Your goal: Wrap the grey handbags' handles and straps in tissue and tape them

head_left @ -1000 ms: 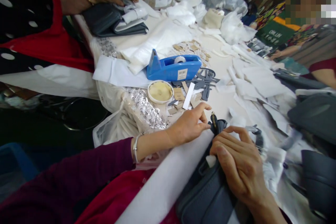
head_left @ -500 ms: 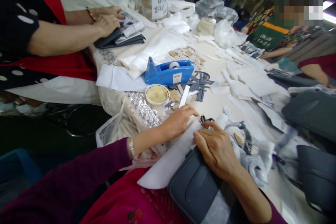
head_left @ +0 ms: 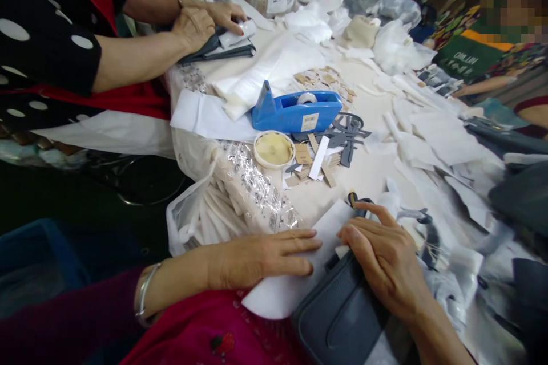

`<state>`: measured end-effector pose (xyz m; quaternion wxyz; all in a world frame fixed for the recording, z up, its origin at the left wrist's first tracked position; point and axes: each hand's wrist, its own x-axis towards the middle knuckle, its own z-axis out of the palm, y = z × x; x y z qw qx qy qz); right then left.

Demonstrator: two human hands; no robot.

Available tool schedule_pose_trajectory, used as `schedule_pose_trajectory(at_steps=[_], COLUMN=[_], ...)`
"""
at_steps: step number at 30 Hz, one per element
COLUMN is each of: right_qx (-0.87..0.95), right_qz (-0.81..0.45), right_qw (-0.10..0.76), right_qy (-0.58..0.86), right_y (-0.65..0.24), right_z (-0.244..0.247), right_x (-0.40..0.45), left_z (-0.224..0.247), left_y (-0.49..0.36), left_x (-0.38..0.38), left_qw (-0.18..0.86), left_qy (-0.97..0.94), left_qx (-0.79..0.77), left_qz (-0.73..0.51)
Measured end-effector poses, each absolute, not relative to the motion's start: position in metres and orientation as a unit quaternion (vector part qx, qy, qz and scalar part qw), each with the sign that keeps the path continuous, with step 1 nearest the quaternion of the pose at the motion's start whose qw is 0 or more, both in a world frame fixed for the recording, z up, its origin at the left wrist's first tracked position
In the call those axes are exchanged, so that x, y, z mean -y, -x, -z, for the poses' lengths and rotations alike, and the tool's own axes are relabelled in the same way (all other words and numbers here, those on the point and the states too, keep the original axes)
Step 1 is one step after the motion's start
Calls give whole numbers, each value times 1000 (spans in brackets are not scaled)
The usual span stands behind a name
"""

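A dark grey bag (head_left: 342, 319) lies tilted at the table's near edge, against my lap. My right hand (head_left: 385, 259) grips its upper end, thumb bent over the edge and index finger reaching toward a small zip end (head_left: 353, 199). Under the bag's left side a sheet of white paper or padding (head_left: 278, 296) sticks out. Over that sheet lies my left hand (head_left: 265, 259), fingers stretched out and holding nothing; whether it presses on the sheet I cannot tell. The bag's lower right part is hidden by my right forearm.
Beyond my hands stand a blue tape dispenser (head_left: 295, 111) and a round tub of yellowish paste (head_left: 274, 149). Tags (head_left: 319, 157) and grey straps (head_left: 349, 131) lie beside them. At the left a co-worker's hands (head_left: 194, 25) rest on another dark bag. White sheets (head_left: 445, 131) cover the right side.
My left hand has drawn back toward me from the sheet's far end and flattened over its middle. My right hand stays on the bag. The view has shifted a little to the left.
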<state>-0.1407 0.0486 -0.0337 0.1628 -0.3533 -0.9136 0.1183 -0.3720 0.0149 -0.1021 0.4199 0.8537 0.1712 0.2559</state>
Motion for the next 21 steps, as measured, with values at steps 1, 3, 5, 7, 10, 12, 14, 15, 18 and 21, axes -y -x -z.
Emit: schedule_pose_trajectory(at_steps=[1,3,5,7,10,12,14,15,18,21], right_qx=[913,909,906,904,904,903,903,903,903,904], right_qz=[-121,-129,-139,-145,-145,-144,-142,-141,-139,-137], right_qw=[166,172,178,182,184,185,184,182,169,158], right_qy=[353,357,358,358,358,360,362,363,370,372], right_y=[140,139,138,137,135,135,135,135,135,135], right_z=[33,32,31,29,27,26,25,25,27,29], right_x=[-49,-49,-49,-49,-50,-49,-49,-49,-49,-50], left_z=[101,98,96,93,93,92,90,89,85,87], left_y=[369,365,364,361,351,344,339,338,342,349], left_x=[-18,-22,-24,-24,-20,-16,-10,-7,0,2], left_qw=[443,486,522,551,593,604,597,590,621,713], left_qy=[-842,-814,-783,-753,-712,-700,-703,-705,-681,-601], left_qx=[-172,-169,-167,-178,-205,-220,-240,-252,-262,-231], left_qz=[-257,-270,-292,-313,-314,-311,-303,-301,-287,-277])
